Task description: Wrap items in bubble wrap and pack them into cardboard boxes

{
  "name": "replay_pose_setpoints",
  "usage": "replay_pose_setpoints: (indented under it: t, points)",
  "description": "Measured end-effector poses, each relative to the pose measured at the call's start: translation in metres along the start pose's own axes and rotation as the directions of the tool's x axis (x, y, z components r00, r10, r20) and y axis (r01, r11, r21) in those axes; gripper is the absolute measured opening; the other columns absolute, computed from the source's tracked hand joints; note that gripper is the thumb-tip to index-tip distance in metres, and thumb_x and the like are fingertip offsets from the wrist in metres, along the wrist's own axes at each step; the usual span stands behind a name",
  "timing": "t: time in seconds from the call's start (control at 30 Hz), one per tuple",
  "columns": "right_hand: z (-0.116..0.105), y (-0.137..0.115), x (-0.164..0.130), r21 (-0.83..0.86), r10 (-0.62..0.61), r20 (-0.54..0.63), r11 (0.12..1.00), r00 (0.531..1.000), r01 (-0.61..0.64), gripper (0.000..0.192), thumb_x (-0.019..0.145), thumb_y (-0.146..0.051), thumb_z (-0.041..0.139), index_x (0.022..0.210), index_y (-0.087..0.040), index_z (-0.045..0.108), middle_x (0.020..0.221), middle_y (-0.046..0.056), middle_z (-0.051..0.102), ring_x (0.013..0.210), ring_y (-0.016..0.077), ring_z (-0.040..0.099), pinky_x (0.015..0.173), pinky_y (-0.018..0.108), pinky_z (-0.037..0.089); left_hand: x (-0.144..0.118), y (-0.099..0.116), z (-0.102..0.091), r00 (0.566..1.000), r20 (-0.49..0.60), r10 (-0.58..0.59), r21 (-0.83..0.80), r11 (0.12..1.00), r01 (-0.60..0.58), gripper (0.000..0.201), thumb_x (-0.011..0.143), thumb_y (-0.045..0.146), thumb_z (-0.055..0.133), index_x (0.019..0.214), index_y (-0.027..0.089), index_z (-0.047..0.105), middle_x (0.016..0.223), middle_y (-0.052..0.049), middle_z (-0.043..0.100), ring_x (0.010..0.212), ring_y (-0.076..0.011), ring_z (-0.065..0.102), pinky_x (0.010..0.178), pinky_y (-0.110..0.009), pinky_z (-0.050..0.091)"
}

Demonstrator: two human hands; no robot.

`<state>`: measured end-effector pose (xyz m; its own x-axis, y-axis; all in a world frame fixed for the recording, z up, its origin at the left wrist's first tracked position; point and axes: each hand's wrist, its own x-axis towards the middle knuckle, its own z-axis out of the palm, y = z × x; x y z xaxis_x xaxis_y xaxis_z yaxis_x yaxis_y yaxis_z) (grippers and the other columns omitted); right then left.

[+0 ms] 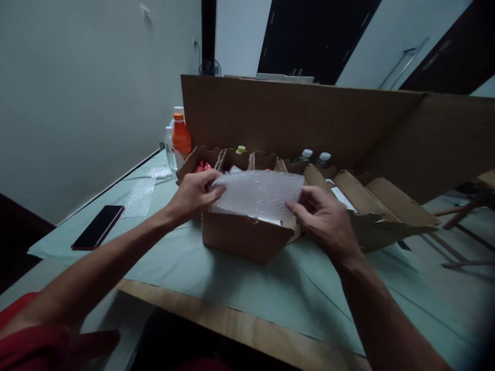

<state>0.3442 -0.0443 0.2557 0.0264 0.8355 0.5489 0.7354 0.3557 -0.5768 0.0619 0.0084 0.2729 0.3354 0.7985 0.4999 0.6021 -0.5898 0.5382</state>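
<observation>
Fingers of the left hand (195, 193) and right hand (323, 216) pinch opposite edges of a sheet of bubble wrap (258, 193), spread over the open top of a small cardboard box (243, 237) on the table (216, 288). This looks like the padding step; tucking the sheet in would need both edges pressed down evenly

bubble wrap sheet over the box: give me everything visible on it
The bubble wrap sheet is translucent, whitish plastic with a fine bubbled texture, roughly rectangular. It lies nearly flat, slightly tilted, over the open top of the small cardboard box. The left hand pinches its left edge and the right hand grips its right edge. What lies beneath it cannot be made out.
</observation>
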Motion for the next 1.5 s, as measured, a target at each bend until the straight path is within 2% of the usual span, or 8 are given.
replay_pose_setpoints:
  t: [0.13,0.3,0.53,0.67,0.83,1.03,1.13,1.5]
  points:
    - [0.004,0.012,0.027,-0.370,0.149,0.445,0.929,0.883,0.030,0.007,0.079,-0.024,0.064,0.075,-0.019,0.067,0.071,0.002,0.068,0.065,0.0159,0.059,0.057,0.025,0.037,0.042,-0.018,0.028,0.876,0.462,-0.139,0.330,0.944,-0.025,0.009,0.076,0.016,0.059,0.073,0.016,0.068,0.058,0.003,0.053,0.056,-0.0118,0.047,0.053,-0.024,0.030]
    - [0.025,-0.008,0.039,-0.676,0.352,0.620,0.694,0.701,0.250,0.015,0.082,-0.020,0.060,0.085,-0.016,0.074,0.086,0.011,0.076,0.080,0.0240,0.070,0.057,0.027,0.036,0.056,-0.029,0.059,0.773,0.603,-0.196,0.428,0.898,-0.106,0.004,0.068,0.016,0.065,0.066,0.018,0.066,0.064,-0.002,0.064,0.062,-0.0172,0.058,0.055,-0.025,0.035]
    - [0.005,-0.013,0.032,-0.767,0.346,0.506,0.600,0.790,0.228,0.027,0.091,-0.033,0.060,0.104,-0.015,0.074,0.094,0.016,0.076,0.088,0.0306,0.072,0.067,0.033,0.047,0.052,-0.013,0.045,0.773,0.575,-0.267,0.559,0.818,-0.133,0.020,0.076,0.024,0.065,0.093,0.017,0.072,0.095,-0.014,0.075,0.089,-0.0291,0.069,0.071,-0.031,0.048]
    - [-0.005,-0.005,0.033,-0.581,0.085,0.461,0.781,0.883,0.228,0.023,0.096,-0.032,0.053,0.103,-0.021,0.072,0.092,0.007,0.075,0.084,0.0233,0.069,0.071,0.029,0.046,0.044,0.001,0.028,0.881,0.449,-0.153,0.508,0.854,-0.110,0.027,0.087,0.038,0.055,0.100,0.020,0.070,0.086,-0.008,0.073,0.080,-0.0249,0.068,0.069,-0.030,0.045]
    - [0.012,-0.001,0.048,-0.194,0.030,0.767,0.963,0.641,0.187,0.037,0.101,-0.029,0.039,0.083,-0.016,0.069,0.075,0.003,0.069,0.069,0.0150,0.062,0.064,0.024,0.042,0.046,-0.002,0.032,0.745,0.657,-0.116,0.189,0.982,-0.013,0.044,0.096,0.047,0.040,0.074,0.017,0.064,0.068,-0.003,0.063,0.062,-0.0167,0.057,0.058,-0.026,0.038]
    - [-0.032,0.009,-0.014,-0.118,-0.003,0.162,0.993,0.987,0.023,0.030,0.098,-0.041,0.049,0.100,-0.023,0.074,0.098,0.004,0.076,0.090,0.0220,0.070,0.081,0.032,0.052,-0.027,-0.014,0.003,0.999,0.045,-0.018,-0.064,0.998,0.021,0.035,0.096,0.045,0.046,0.096,0.019,0.069,0.097,-0.005,0.072,0.089,-0.0186,0.064,0.079,-0.028,0.048]
    - [-0.038,0.030,-0.061,-0.116,0.110,0.012,0.987,0.994,-0.108,0.029,0.092,-0.047,0.060,0.105,-0.025,0.073,0.102,0.005,0.077,0.090,0.0237,0.072,0.079,0.033,0.055,-0.079,-0.036,0.010,0.948,-0.186,-0.258,-0.154,0.961,0.232,0.033,0.090,0.044,0.058,0.109,0.018,0.068,0.104,-0.006,0.071,0.094,-0.0203,0.065,0.084,-0.031,0.051]
    - [0.061,0.052,-0.099,0.007,0.185,-0.004,0.983,0.983,-0.185,0.055,0.088,-0.054,0.059,0.129,-0.018,0.059,0.124,0.015,0.068,0.121,0.0331,0.062,0.101,0.052,0.051,-0.096,-0.052,0.115,0.922,-0.068,-0.380,-0.529,0.797,0.290,0.068,0.078,0.047,0.069,0.136,0.016,0.052,0.125,-0.013,0.066,0.124,-0.0297,0.059,0.108,-0.043,0.045]
